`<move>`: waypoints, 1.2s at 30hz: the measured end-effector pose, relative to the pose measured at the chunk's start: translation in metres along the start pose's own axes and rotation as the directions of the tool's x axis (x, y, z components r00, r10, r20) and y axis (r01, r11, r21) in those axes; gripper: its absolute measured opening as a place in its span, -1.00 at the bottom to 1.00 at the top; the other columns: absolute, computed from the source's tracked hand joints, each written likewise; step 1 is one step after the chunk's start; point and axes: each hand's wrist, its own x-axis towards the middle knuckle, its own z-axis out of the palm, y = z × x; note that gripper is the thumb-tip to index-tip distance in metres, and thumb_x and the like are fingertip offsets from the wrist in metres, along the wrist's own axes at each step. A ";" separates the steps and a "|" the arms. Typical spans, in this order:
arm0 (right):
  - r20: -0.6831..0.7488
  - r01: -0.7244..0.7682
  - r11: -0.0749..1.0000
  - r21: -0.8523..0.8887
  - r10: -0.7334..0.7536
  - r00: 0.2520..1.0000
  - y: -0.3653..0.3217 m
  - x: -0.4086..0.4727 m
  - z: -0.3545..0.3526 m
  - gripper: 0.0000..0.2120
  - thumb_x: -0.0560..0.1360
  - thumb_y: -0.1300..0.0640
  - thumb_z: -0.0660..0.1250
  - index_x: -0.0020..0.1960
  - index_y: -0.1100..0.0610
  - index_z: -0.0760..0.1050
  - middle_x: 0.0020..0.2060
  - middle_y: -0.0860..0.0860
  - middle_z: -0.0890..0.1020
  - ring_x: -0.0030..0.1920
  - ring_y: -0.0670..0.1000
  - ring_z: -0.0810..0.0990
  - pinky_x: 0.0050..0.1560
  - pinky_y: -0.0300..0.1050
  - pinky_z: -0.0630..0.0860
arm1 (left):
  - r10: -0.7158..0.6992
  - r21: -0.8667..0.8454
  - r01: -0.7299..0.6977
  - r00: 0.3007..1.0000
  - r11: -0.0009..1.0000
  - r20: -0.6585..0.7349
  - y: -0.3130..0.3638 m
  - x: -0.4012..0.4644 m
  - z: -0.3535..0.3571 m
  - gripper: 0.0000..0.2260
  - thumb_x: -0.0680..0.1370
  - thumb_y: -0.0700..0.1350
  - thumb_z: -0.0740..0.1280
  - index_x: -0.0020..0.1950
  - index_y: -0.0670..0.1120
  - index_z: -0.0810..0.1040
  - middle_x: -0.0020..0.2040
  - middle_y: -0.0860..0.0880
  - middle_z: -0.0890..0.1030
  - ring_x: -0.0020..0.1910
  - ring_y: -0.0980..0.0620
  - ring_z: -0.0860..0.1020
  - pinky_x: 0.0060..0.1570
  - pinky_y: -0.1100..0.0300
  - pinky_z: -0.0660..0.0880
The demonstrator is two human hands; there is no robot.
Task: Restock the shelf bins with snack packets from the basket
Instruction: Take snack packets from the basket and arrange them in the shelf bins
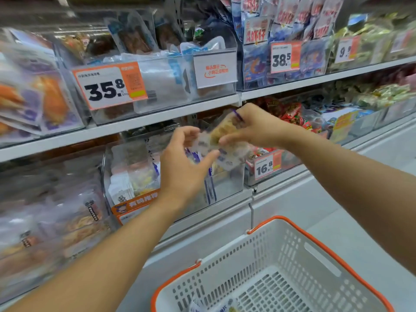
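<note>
Clear snack packets (221,140), blurred, uncounted, pinched by right hand (254,127), left hand (184,163) open beside, 1 basket (292,262)

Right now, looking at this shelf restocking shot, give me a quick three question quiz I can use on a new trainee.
1. True or false: the right hand pinches a snack packet in front of the lower shelf bin.
2. Multiple choice: which price tag sits just right of that bin? A) 35.8 B) 16.8 C) 9.9
3. Fill in: the basket has white walls and an ______ rim.

Key
1. True; the left hand also touches the packets from below.
2. B, the 16.8 tag.
3. Orange. At least one packet is left in the basket, at the bottom edge of the head view.
</note>
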 end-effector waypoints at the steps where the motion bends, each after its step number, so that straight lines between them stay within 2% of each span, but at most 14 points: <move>1: -0.053 -0.017 0.992 0.127 0.023 0.998 0.010 0.001 -0.002 -0.71 0.47 0.16 0.50 -0.10 0.42 0.57 -0.24 0.18 0.66 -0.28 0.09 0.61 -0.17 -0.02 0.56 | 0.017 0.059 -0.015 0.999 0.998 -0.035 -0.005 0.003 -0.002 -0.61 0.44 -0.07 0.53 0.20 0.01 0.48 0.05 0.14 0.57 0.04 0.23 0.52 0.01 0.40 0.43; 2: -0.084 -0.023 0.977 0.212 0.041 0.996 0.021 0.002 -0.002 -0.70 0.51 0.16 0.46 -0.02 0.43 0.57 -0.13 0.26 0.68 -0.17 0.20 0.66 -0.05 0.08 0.61 | 0.035 0.151 -0.029 0.999 0.988 -0.036 -0.013 0.005 -0.004 -0.60 0.45 -0.04 0.51 0.24 0.01 0.48 0.10 0.12 0.57 0.10 0.16 0.51 0.10 0.31 0.45; 4: -0.102 -0.021 0.943 0.333 0.058 0.993 0.038 0.004 0.008 -0.77 0.55 0.17 0.39 0.06 0.36 0.61 -0.01 0.30 0.68 -0.01 0.21 0.68 0.09 0.09 0.61 | 0.041 0.410 -0.074 0.995 0.909 0.088 -0.031 0.008 -0.007 -0.55 0.50 0.04 0.44 0.35 -0.01 0.44 0.25 0.05 0.54 0.25 0.03 0.46 0.25 0.14 0.42; 7: -0.141 -0.033 0.880 0.474 0.113 0.983 0.057 0.011 0.021 -0.84 0.55 0.27 0.36 0.08 0.35 0.60 -0.01 0.31 0.67 -0.04 0.21 0.68 0.07 0.07 0.64 | -0.089 0.711 -0.176 0.944 0.681 0.319 -0.049 0.005 -0.007 -0.43 0.56 0.25 0.24 0.47 -0.03 0.33 0.45 -0.01 0.41 0.42 -0.03 0.35 0.38 -0.01 0.31; 10: -0.202 -0.048 0.837 0.546 0.187 0.961 0.065 0.023 0.026 -0.83 0.50 0.32 0.42 0.07 0.34 0.60 -0.04 0.29 0.68 -0.04 0.18 0.69 0.04 0.08 0.65 | -0.131 0.792 -0.258 0.912 0.554 0.389 -0.052 0.005 -0.004 -0.38 0.56 0.36 0.09 0.41 -0.05 0.37 0.43 -0.03 0.44 0.39 -0.04 0.39 0.32 -0.01 0.35; 14: -0.195 -0.044 0.861 0.507 0.164 0.967 0.056 0.037 0.038 -0.80 0.42 0.35 0.49 0.03 0.32 0.62 -0.08 0.27 0.70 -0.04 0.20 0.71 0.00 0.05 0.66 | -0.112 0.765 -0.248 0.916 0.595 0.385 -0.050 0.009 -0.008 -0.50 0.59 0.28 0.14 0.34 -0.04 0.44 0.32 -0.01 0.52 0.27 -0.04 0.48 0.09 0.06 0.45; 17: -0.164 -0.066 0.952 0.299 0.120 0.979 0.050 0.045 0.046 -0.82 0.38 0.30 0.55 -0.04 0.23 0.65 -0.16 0.18 0.71 -0.13 0.10 0.71 -0.05 -0.05 0.66 | -0.117 0.775 -0.256 0.914 0.577 0.389 -0.049 0.008 -0.010 -0.55 0.60 0.25 0.16 0.33 -0.02 0.44 0.28 0.02 0.54 0.22 -0.01 0.50 0.00 0.09 0.46; 19: -0.125 -0.097 0.994 -0.041 0.091 0.988 0.050 0.049 0.047 -0.80 0.33 0.24 0.60 -0.10 0.13 0.65 -0.21 0.03 0.68 -0.18 -0.03 0.63 -0.12 -0.14 0.61 | -0.121 0.778 -0.257 0.913 0.573 0.391 -0.049 0.008 -0.010 -0.57 0.60 0.24 0.17 0.33 -0.01 0.43 0.27 0.02 0.54 0.21 -0.01 0.51 -0.03 0.09 0.47; 22: -0.023 -0.018 0.885 -0.466 0.009 1.000 0.046 0.051 0.057 -0.78 0.33 0.33 0.50 -0.13 0.07 0.59 -0.18 0.00 0.62 -0.14 0.03 0.59 -0.15 -0.07 0.53 | -0.119 0.773 -0.266 0.908 0.576 0.402 -0.047 0.006 -0.009 -0.59 0.61 0.23 0.17 0.32 -0.01 0.43 0.25 0.02 0.54 0.21 -0.02 0.50 -0.03 0.08 0.47; 25: -0.016 -0.027 0.747 -0.664 0.022 1.000 0.043 0.050 0.069 -0.75 0.36 0.31 0.41 -0.15 0.02 0.41 -0.18 0.01 0.48 -0.20 0.11 0.47 -0.22 -0.07 0.36 | -0.111 0.766 -0.269 0.908 0.584 0.403 -0.047 0.005 -0.011 -0.60 0.60 0.22 0.17 0.32 0.02 0.43 0.25 0.04 0.53 0.20 0.00 0.49 -0.06 0.10 0.45; 27: -0.049 -0.048 0.693 -0.719 0.018 0.999 0.044 0.048 0.074 -0.77 0.41 0.29 0.38 -0.11 0.04 0.37 -0.18 0.02 0.42 -0.20 0.13 0.43 -0.23 -0.05 0.34 | -0.109 0.763 -0.271 0.907 0.587 0.407 -0.047 0.005 -0.012 -0.61 0.60 0.22 0.18 0.31 0.03 0.43 0.24 0.06 0.53 0.20 0.01 0.49 -0.07 0.11 0.45; 30: -0.078 -0.070 0.699 -0.712 0.021 0.997 0.048 0.047 0.077 -0.78 0.43 0.30 0.36 -0.11 0.07 0.36 -0.17 0.03 0.43 -0.18 0.14 0.46 -0.24 -0.04 0.33 | -0.105 0.762 -0.281 0.904 0.583 0.414 -0.051 0.004 -0.013 -0.64 0.60 0.23 0.19 0.25 0.03 0.43 0.19 0.05 0.54 0.16 0.01 0.49 -0.06 0.10 0.42; 33: -0.076 -0.089 0.713 -0.695 0.051 0.996 0.046 0.048 0.076 -0.78 0.42 0.28 0.40 -0.12 0.08 0.38 -0.16 0.04 0.46 -0.17 0.14 0.49 -0.23 -0.03 0.39 | -0.101 0.780 -0.302 0.902 0.548 0.420 -0.053 0.004 -0.014 -0.61 0.60 0.24 0.16 0.27 0.00 0.41 0.24 0.02 0.54 0.22 -0.02 0.48 0.16 0.06 0.39; 36: -0.055 -0.082 0.722 -0.687 0.062 0.997 0.044 0.048 0.075 -0.82 0.44 0.10 0.46 -0.09 0.11 0.46 -0.13 0.06 0.53 -0.13 0.12 0.55 -0.19 0.00 0.52 | -0.110 0.790 -0.306 0.900 0.532 0.422 -0.054 0.005 -0.012 -0.58 0.61 0.24 0.14 0.31 -0.02 0.39 0.29 0.00 0.52 0.28 -0.04 0.45 0.28 0.01 0.32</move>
